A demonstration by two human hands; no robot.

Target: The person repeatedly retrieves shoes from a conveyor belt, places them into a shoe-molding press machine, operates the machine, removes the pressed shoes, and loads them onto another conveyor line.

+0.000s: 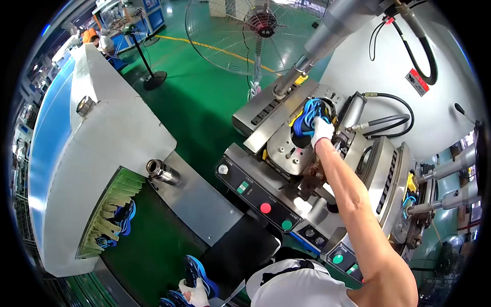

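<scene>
My right hand (322,130), in a white glove, reaches into the opening of the metal press and is closed on a blue and black shoe (309,115) there. Low in the view my left hand (195,293), also gloved, is closed around a blue and black shoe (200,273) above the green belt (153,245). Part of another blue shoe (174,298) shows beside it at the bottom edge. More blue shoes (124,217) lie at the fringed opening of the grey housing.
The control panel (255,197) with red and green buttons fronts the press. A metal flask (163,173) stands on the steel ledge (199,204). Hydraulic cylinders (342,30) and hoses (409,120) surround the press. Behind are a large fan (261,23) and people (105,43) at far left.
</scene>
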